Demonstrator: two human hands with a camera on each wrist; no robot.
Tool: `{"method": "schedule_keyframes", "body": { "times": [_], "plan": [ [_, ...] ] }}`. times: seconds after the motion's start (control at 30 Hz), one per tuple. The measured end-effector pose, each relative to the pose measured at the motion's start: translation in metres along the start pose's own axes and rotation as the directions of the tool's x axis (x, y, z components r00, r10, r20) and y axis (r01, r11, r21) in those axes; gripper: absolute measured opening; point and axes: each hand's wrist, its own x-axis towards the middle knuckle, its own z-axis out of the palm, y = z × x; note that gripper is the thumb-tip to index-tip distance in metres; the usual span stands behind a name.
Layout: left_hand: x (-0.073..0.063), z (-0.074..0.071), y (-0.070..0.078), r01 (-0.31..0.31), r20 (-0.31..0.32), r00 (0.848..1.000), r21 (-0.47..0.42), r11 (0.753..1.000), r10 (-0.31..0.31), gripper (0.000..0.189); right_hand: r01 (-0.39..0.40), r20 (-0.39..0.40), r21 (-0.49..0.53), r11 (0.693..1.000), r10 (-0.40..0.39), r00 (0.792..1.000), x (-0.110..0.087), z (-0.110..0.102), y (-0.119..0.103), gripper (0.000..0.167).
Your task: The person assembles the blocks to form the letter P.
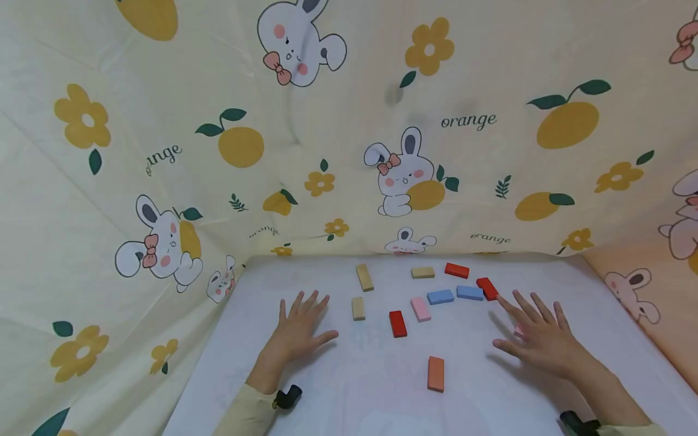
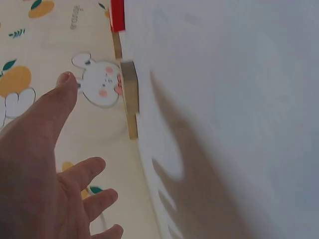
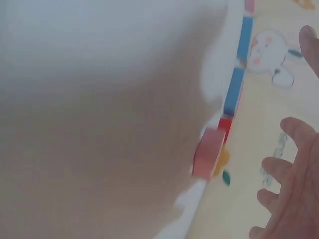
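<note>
Both hands hover over a white table with fingers spread and nothing held. My left hand (image 1: 299, 330) is left of the blocks, nearest a tan block (image 1: 358, 309); its shadow falls on the tabletop in the left wrist view. My right hand (image 1: 545, 336) is over a pink block (image 1: 519, 331), which it partly hides in the head view. The right wrist view shows that pink block (image 3: 209, 153) standing clear of the fingers. A red block (image 1: 487, 289) lies just beyond the right fingertips. Between the hands, closer to me, is an orange block (image 1: 435, 373).
Flat blocks lie scattered on the white table (image 1: 376, 393): a red one (image 1: 398, 324), a pink one (image 1: 420, 309), blue ones (image 1: 440, 297) (image 1: 469, 293), tan ones (image 1: 364, 277) (image 1: 422, 272) and another red one (image 1: 457, 270). A rabbit-and-orange printed cloth (image 1: 338, 121) hangs behind and at both sides.
</note>
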Motion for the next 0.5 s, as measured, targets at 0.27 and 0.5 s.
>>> {"method": "schedule_keyframes", "body": {
  "times": [0.27, 0.5],
  "plan": [
    [0.009, 0.004, 0.028, -0.047, 0.004, 0.999, -0.001, 0.999, 0.047, 0.091, 0.089, -0.003, 0.032, 0.995, -0.089, 0.996, -0.003, 0.007, -0.03, 0.099],
    [0.022, 0.01, 0.047, -0.105, 0.023, 0.994, 0.022, 0.994, 0.105, 0.091, 0.141, 0.011, 0.044, 0.989, -0.142, 0.99, -0.007, 0.013, -0.054, 0.099]
  ]
}}
